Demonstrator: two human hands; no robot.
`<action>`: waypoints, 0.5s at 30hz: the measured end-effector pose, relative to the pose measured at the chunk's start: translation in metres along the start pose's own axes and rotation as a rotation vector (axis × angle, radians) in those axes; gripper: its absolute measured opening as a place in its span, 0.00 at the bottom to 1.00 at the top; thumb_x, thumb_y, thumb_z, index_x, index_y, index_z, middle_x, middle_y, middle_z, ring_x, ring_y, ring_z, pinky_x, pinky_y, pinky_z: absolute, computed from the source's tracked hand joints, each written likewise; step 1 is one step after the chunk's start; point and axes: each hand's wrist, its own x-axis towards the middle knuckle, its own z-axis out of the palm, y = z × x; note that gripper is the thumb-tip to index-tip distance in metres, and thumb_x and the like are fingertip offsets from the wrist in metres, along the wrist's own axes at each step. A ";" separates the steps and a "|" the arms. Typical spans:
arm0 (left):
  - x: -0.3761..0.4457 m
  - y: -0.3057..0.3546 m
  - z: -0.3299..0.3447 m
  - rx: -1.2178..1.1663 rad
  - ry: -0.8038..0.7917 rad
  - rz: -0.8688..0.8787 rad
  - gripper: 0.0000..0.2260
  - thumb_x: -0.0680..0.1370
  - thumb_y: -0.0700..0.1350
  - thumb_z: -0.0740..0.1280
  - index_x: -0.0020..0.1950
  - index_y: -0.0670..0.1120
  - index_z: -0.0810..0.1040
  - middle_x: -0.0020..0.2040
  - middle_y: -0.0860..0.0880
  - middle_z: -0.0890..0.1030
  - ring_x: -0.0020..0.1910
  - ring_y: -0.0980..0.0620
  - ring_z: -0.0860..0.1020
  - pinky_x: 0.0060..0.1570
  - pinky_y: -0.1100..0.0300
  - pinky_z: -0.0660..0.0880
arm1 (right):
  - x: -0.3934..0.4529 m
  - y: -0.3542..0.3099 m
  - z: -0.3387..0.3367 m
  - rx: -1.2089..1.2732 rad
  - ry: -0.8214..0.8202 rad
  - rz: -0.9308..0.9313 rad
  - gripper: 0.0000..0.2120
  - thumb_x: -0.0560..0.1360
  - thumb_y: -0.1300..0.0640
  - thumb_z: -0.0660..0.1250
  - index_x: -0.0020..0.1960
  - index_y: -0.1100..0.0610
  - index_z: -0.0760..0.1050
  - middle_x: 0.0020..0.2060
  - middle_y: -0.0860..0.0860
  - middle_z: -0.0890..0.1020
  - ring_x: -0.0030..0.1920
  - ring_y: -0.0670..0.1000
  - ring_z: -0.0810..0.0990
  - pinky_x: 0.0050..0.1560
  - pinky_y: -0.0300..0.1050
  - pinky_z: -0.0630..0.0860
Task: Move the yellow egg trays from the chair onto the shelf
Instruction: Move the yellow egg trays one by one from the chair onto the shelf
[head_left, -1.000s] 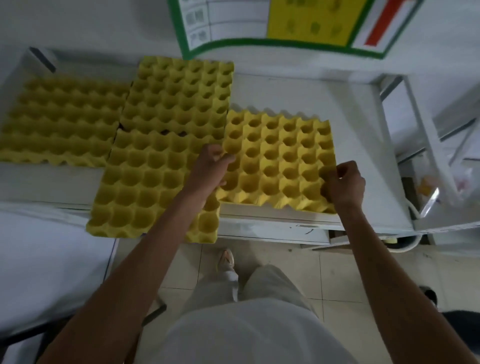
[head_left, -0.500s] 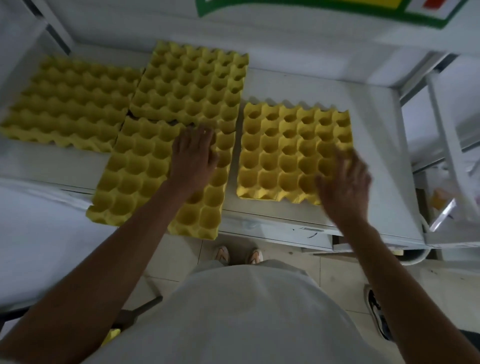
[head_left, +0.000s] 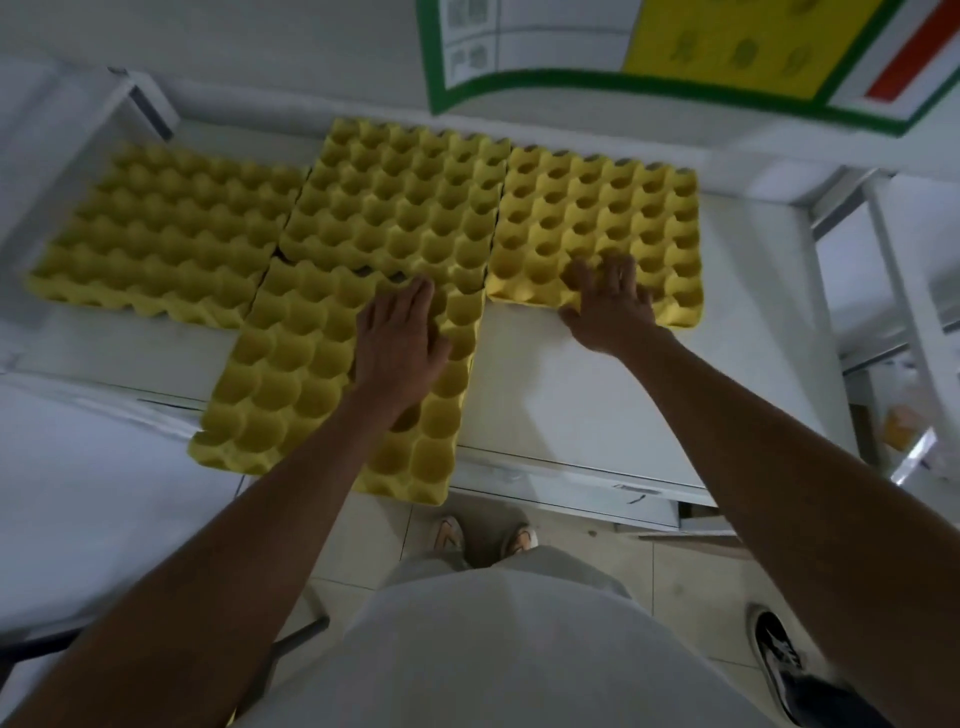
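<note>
Several yellow egg trays lie on the white shelf (head_left: 571, 395). One tray (head_left: 156, 234) sits at the far left and another (head_left: 405, 208) at the back middle. A near tray (head_left: 291, 374) overhangs the shelf's front edge, and my left hand (head_left: 400, 343) rests flat on it, fingers spread. The rightmost tray (head_left: 608, 208) lies pushed back beside the middle one; my right hand (head_left: 608, 301) presses flat on its near edge, gripping nothing. The chair is not in view.
A poster with a green border (head_left: 675, 62) hangs on the wall behind the shelf. White frame posts (head_left: 914, 322) stand at the right. A white surface (head_left: 78, 519) lies at the lower left. Tiled floor and my feet (head_left: 483, 535) show below the shelf.
Both hands let go of the rightmost tray and opened. That tray has slid back and left against the middle tray. My left hand moved onto the near tray.
</note>
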 end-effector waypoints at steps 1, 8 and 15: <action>0.000 0.000 0.000 -0.006 0.002 -0.002 0.34 0.78 0.60 0.59 0.82 0.46 0.62 0.80 0.48 0.66 0.76 0.42 0.67 0.75 0.43 0.63 | 0.005 -0.003 -0.003 -0.004 -0.017 0.007 0.36 0.83 0.36 0.49 0.84 0.47 0.38 0.83 0.59 0.41 0.83 0.63 0.37 0.78 0.70 0.52; 0.004 -0.001 -0.004 -0.014 -0.013 0.000 0.32 0.75 0.60 0.60 0.79 0.50 0.66 0.78 0.48 0.70 0.74 0.41 0.70 0.72 0.42 0.65 | -0.001 -0.002 -0.014 0.014 0.017 -0.017 0.34 0.83 0.35 0.46 0.85 0.45 0.42 0.84 0.57 0.43 0.83 0.62 0.40 0.79 0.69 0.44; -0.019 0.014 -0.025 0.029 -0.025 -0.093 0.32 0.81 0.64 0.53 0.82 0.50 0.62 0.82 0.48 0.64 0.83 0.41 0.59 0.79 0.37 0.55 | -0.071 -0.058 -0.027 -0.010 0.336 -0.344 0.32 0.85 0.40 0.45 0.84 0.55 0.54 0.84 0.57 0.53 0.84 0.61 0.50 0.81 0.64 0.48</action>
